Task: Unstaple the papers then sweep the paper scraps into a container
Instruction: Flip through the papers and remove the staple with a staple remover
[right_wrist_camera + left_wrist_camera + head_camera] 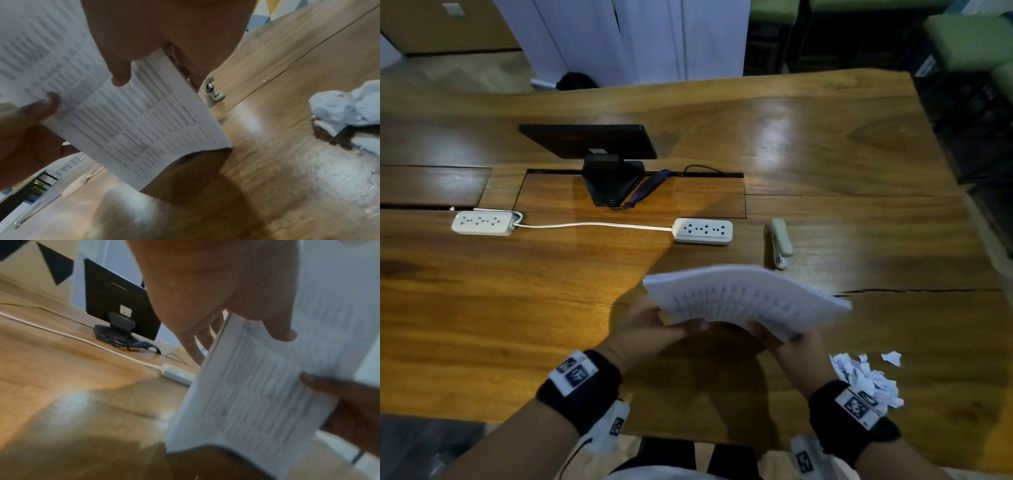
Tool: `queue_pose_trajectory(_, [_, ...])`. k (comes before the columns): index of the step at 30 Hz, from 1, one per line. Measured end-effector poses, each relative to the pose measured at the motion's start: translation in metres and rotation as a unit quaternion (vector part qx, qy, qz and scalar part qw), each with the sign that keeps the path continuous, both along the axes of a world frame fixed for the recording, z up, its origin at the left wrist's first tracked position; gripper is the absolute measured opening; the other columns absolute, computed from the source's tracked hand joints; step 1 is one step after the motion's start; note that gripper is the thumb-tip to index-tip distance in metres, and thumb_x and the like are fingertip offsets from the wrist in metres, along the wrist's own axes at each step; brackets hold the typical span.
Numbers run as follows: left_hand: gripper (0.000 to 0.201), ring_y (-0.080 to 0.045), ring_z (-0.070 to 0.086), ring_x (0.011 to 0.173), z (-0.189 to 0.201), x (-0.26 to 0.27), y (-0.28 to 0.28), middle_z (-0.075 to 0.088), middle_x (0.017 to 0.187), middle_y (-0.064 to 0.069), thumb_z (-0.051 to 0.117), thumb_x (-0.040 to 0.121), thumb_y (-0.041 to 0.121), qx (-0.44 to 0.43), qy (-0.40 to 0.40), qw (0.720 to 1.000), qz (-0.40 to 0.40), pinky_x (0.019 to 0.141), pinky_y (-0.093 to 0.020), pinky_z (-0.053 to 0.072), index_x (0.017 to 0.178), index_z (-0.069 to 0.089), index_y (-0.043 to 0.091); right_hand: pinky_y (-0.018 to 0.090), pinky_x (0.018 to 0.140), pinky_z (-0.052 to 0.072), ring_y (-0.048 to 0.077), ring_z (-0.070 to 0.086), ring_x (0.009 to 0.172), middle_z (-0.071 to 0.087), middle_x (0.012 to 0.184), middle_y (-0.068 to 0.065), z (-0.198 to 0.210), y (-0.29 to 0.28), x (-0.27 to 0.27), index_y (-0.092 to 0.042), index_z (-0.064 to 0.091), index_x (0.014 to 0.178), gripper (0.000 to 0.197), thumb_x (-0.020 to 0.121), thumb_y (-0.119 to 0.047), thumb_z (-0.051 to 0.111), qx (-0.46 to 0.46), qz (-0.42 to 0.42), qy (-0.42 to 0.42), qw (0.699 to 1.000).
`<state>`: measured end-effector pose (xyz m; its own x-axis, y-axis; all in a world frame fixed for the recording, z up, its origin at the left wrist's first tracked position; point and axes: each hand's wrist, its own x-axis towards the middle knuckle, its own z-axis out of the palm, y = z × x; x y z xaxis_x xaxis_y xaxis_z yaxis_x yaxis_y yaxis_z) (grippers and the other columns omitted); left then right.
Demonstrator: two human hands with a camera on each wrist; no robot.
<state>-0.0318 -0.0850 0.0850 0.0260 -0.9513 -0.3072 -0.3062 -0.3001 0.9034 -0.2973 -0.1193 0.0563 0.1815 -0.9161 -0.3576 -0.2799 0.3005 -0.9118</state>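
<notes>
A: Head view: left hand point(650, 330) grips the papers point(743, 301), thumb on the near edge, fingers underneath.

B: Right hand point(787, 346)?

A: Also gripping the papers, at their right end. Right wrist view has its thumb point(121, 71) pressed on the printed top sheet, fingers curled below. The other hand's thumb shows at the left edge there.

B: Papers where?

A: Held up off the tabletop point(517, 308), bowed into an arch between both hands, near the front edge. Print too blurred to read.

B: Scraps?

A: Scraps point(866, 377) in a loose white pile on the tabletop just right of the right wrist, one bit apart further right.

B: Rest?

A: Stapler point(780, 243) lying beyond the papers, apart from them. Two power strips, one point(703, 231) left of the stapler, the other point(482, 222) far left, joined by a white cable. Monitor point(589, 140) on a stand behind.
</notes>
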Motion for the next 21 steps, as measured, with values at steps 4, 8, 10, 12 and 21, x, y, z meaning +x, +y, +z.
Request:
queue_pose_trajectory(4, [0.062,-0.014,0.068,0.131,0.048,0.019,0.004,0.072,0.137,0.009,0.093,0.078,0.038,-0.025,0.058,0.995,-0.073,0.102,-0.046,0.062,0.135,0.07,0.038,0.009,0.093,0.053,-0.016,0.064,0.113,0.071,0.122,-0.032,0.016,-0.004,-0.016,-0.033,0.07,0.128,0.05,0.08,-0.034,0.083,-0.023,0.075,0.036,0.996])
queue_pose_trajectory(8, [0.064,-0.023,0.074,0.119,0.081,0.018,0.002,0.075,0.132,0.005,0.089,0.082,0.032,-0.064,0.053,0.987,-0.134,0.097,-0.044,0.063,0.141,0.064,0.041,0.024,0.105,0.055,-0.003,0.063,0.125,0.07,0.135,-0.02,0.033,-0.004,-0.028,-0.032,0.066,0.138,0.065,0.076,-0.027,0.087,-0.024,0.136,0.019,0.99])
queue_pose_trajectory(10, [0.058,-0.02,0.073,0.115,0.088,0.015,-0.002,0.073,0.131,0.012,0.082,0.09,0.04,-0.085,-0.005,0.978,-0.193,0.092,-0.04,0.063,0.144,0.061,0.044,0.024,0.105,0.054,-0.003,0.063,0.126,0.07,0.136,-0.018,0.038,-0.009,-0.018,-0.03,0.067,0.136,0.061,0.077,-0.033,0.083,-0.027,0.144,0.044,0.988])
queue_pose_trajectory(12, [0.042,-0.018,0.072,0.115,0.084,0.01,-0.007,0.073,0.128,0.013,0.073,0.099,0.041,-0.112,-0.042,0.968,-0.22,0.09,-0.037,0.062,0.14,0.068,0.035,0.022,0.107,0.05,-0.001,0.058,0.132,0.065,0.145,-0.01,0.05,-0.01,-0.005,-0.029,0.058,0.141,0.054,0.089,-0.03,0.072,0.033,0.195,0.123,0.973])
queue_pose_trajectory(21, [0.023,-0.019,0.075,0.101,0.056,-0.01,-0.001,0.081,0.105,0.006,0.071,0.098,0.033,-0.073,0.049,0.994,-0.062,0.079,-0.025,0.06,0.118,0.081,0.026,0.013,0.074,0.058,-0.011,0.072,0.088,0.075,0.091,-0.034,0.041,0.006,-0.008,-0.048,0.065,0.102,0.025,0.08,-0.038,0.073,-0.072,0.045,0.002,0.996])
